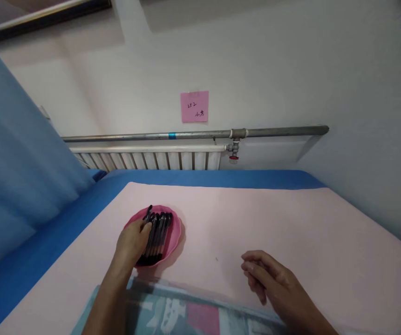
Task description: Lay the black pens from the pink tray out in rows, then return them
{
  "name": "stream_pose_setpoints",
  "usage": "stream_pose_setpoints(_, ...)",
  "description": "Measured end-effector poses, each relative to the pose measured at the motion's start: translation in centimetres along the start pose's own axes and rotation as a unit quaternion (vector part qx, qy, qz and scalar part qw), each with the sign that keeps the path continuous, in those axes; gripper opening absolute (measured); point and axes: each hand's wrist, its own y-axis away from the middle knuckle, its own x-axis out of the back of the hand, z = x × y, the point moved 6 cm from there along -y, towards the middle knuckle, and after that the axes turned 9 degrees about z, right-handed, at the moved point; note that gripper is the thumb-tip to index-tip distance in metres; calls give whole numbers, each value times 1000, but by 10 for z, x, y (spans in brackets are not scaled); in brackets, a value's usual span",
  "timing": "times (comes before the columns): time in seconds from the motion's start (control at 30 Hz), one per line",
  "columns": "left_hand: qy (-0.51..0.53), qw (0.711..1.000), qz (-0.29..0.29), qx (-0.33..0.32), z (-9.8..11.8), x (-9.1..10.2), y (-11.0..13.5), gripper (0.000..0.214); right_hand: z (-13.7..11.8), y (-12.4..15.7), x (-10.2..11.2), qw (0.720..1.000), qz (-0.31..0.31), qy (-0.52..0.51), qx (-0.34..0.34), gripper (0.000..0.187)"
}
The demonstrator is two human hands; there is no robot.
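On the pink sheet sits a round pink plate (175, 235) with a scalloped rim, holding several black-capped clear pens (159, 235) lying side by side. My left hand (133, 239) reaches over the plate's left side, fingers closed around one pen (148, 212). The dark end of that pen sticks up past my fingers, while the rest is hidden by the hand. To the right, my right hand (265, 277) hovers above the sheet with its fingers loosely bent and apart, holding nothing.
A pink sheet (256, 218) covers the blue surface (203, 178). Along the near edge lies a blue-green patterned packet or cloth (167, 311). A blue curtain (22, 153) hangs at left. Behind are a white radiator (186, 160), a pipe with a red-handled valve (234, 158), and a pink note (195, 107).
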Motion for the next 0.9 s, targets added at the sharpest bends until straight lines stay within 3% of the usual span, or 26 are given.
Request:
stream_pose_setpoints(0.13,-71,997,-21,-17,-3,-9,-4,34,0,1,-1,1000,-13,9,8,27)
stream_pose_setpoints(0.3,-140,990,-13,2,-25,0,-15,46,-1,1,0,999,-34,36,10,29)
stream_pose_setpoints(0.53,-164,984,-73,-5,-45,-8,-19,24,0,2,-2,996,-49,73,9,27)
stream_pose_setpoints(0.77,-163,986,-32,20,-44,-1,-18,31,-4,6,-3,996,-30,84,17,26)
stream_pose_setpoints(0.9,-146,989,6,34,-41,7,-19,37,-1,4,-4,993,-56,104,17,26)
